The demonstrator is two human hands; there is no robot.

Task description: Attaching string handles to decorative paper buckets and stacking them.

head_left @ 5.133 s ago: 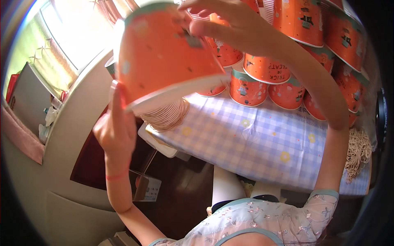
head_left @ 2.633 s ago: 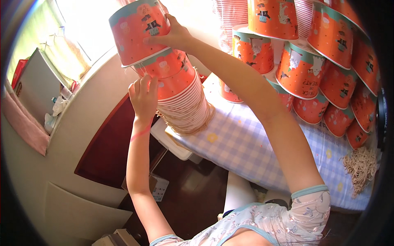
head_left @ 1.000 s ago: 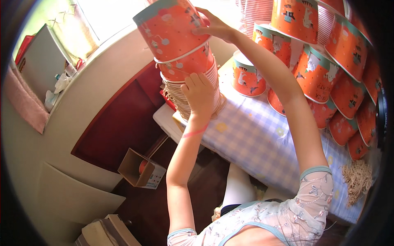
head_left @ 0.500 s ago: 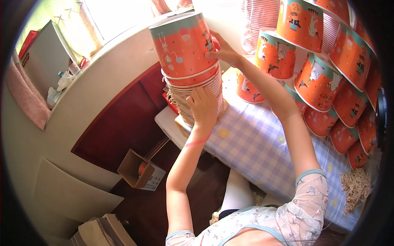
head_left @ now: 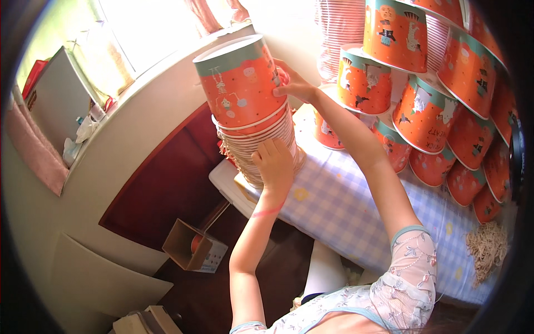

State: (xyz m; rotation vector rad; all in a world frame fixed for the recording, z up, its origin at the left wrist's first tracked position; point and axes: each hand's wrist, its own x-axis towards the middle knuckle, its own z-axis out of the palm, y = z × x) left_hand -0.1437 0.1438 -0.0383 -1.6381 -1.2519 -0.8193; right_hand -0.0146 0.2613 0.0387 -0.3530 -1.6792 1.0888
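A tall stack of nested paper buckets (head_left: 245, 147) stands upside down at the table's far left end, with pale rims piled close together and twine-like strands along its left side. On top sits an orange paper bucket (head_left: 236, 92) with a teal band and cartoon figures, its base upward. My right hand (head_left: 292, 83) grips this top bucket's right side, thumb on the front and the other fingers partly hidden behind. Lower down, my left hand (head_left: 274, 161) presses curled fingers against the stack's rims; its fingertips are partly hidden.
Several similar buckets (head_left: 364, 80) form a pyramid on the right of the checked tablecloth (head_left: 339, 192). Beside it lies a bundle of beige twine (head_left: 486, 250). An open cardboard box (head_left: 186, 250) is on the floor. A windowsill (head_left: 139, 83) runs along the far left.
The whole view has shifted slightly, so the stack appears a little lower. Both hands keep about the same hold on the top bucket and the stack.
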